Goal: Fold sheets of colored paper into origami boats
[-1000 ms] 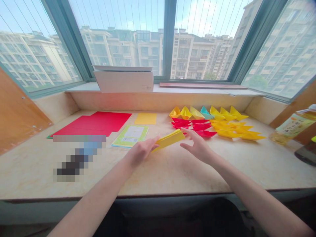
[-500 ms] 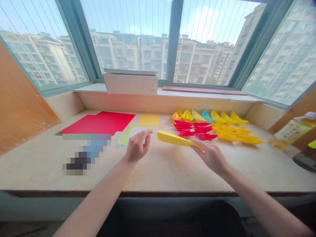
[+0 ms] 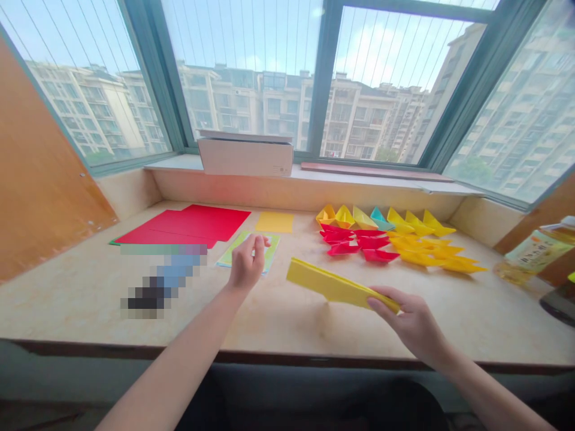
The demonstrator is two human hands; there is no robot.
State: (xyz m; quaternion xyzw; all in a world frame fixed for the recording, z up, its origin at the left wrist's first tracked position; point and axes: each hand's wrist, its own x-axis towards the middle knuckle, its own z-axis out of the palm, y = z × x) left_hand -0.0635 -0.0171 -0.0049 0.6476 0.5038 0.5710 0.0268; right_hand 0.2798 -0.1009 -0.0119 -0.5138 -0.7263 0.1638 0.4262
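Observation:
A yellow strip of folded paper (image 3: 332,284), several layers thick, is pinched at its right end between the thumb and fingers of my right hand (image 3: 415,326). It slants above the worktop, its left end free and higher. My left hand (image 3: 248,261) is curled into a loose fist with nothing seen in it, in front of a green-and-white booklet (image 3: 271,254). The fist and the yellow paper are apart. Beyond the paper stand folded boats: red ones (image 3: 381,256), yellow ones (image 3: 465,264) and a turquoise one (image 3: 380,219).
Red sheets (image 3: 215,222) lie at the back left, near a flat yellow sheet (image 3: 275,222). A pixelated patch covers something before the red sheets. A white box (image 3: 246,157) stands on the sill. At the far right is a bottle of yellowish liquid (image 3: 536,251) by a dark object.
My right hand has come nearer and to the right, bringing the folded yellow paper lower. My left hand's fingers have curled in more tightly. The view has shifted slightly.

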